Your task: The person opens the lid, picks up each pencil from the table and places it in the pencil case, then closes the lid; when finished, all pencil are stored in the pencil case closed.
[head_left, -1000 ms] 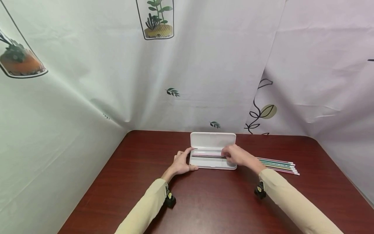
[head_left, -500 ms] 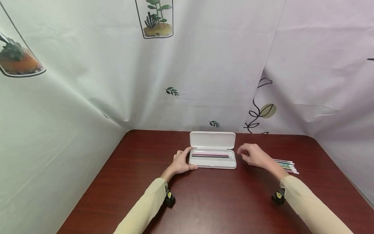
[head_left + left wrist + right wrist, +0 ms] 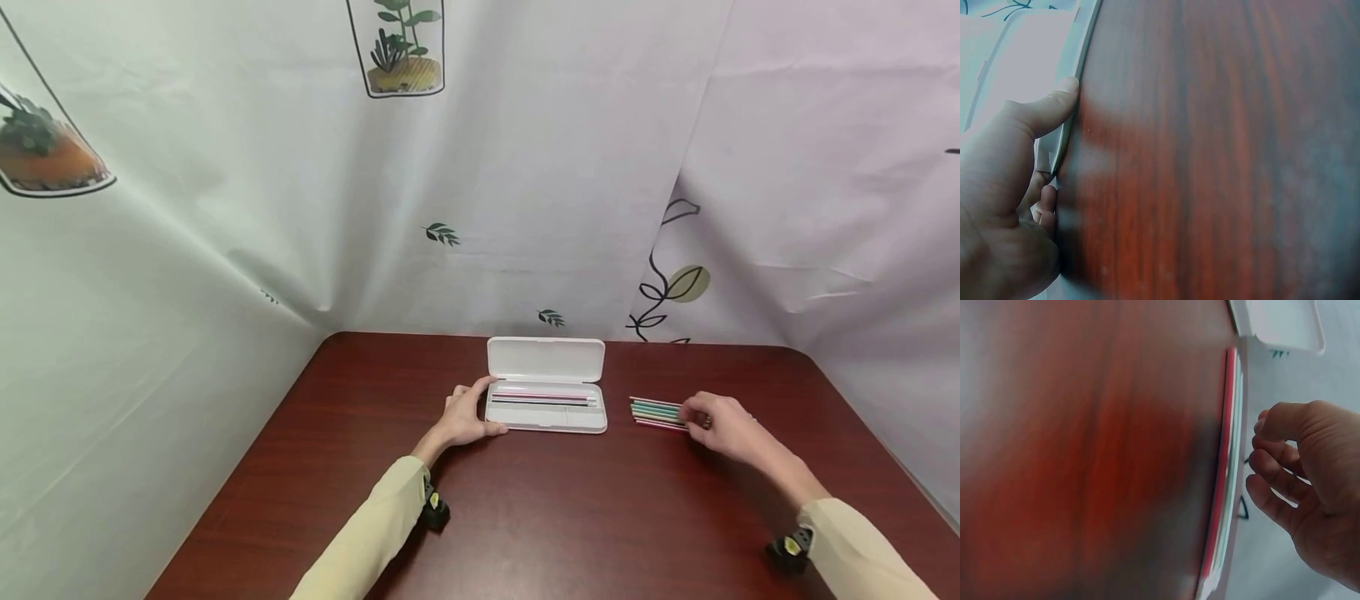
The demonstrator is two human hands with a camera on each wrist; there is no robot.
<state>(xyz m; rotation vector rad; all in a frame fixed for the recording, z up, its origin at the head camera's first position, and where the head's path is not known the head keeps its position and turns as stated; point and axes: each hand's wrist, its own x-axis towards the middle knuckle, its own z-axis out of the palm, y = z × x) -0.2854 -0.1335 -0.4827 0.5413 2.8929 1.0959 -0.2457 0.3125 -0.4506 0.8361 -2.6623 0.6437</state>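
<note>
A white pencil case [image 3: 547, 407] lies with its lid raised at the back middle of the table, several pencils [image 3: 543, 400] in its rear compartment. My left hand [image 3: 463, 418] grips the case's left end in the head view, thumb at the front edge and a finger at the back corner. In the left wrist view the thumb [image 3: 1054, 109] presses on the rim. Right of the case, a row of several coloured pencils [image 3: 654, 413] with white ends lies on the table. Over them is my right hand [image 3: 723, 427], its fingers loosely bent and holding nothing; the right wrist view shows red pencil [image 3: 1219, 469] beside it.
The reddish-brown wooden table [image 3: 555, 517] reaches back to a patterned white cloth [image 3: 525, 208] hung behind it and on both sides. The case's raised lid [image 3: 546, 359] stands near the table's back edge. A small black camera [image 3: 791, 550] is on the right wrist.
My right hand has left the case and moved right to the loose pencils, letting go of a pencil inside the case. The left hand stays at the case's left end.
</note>
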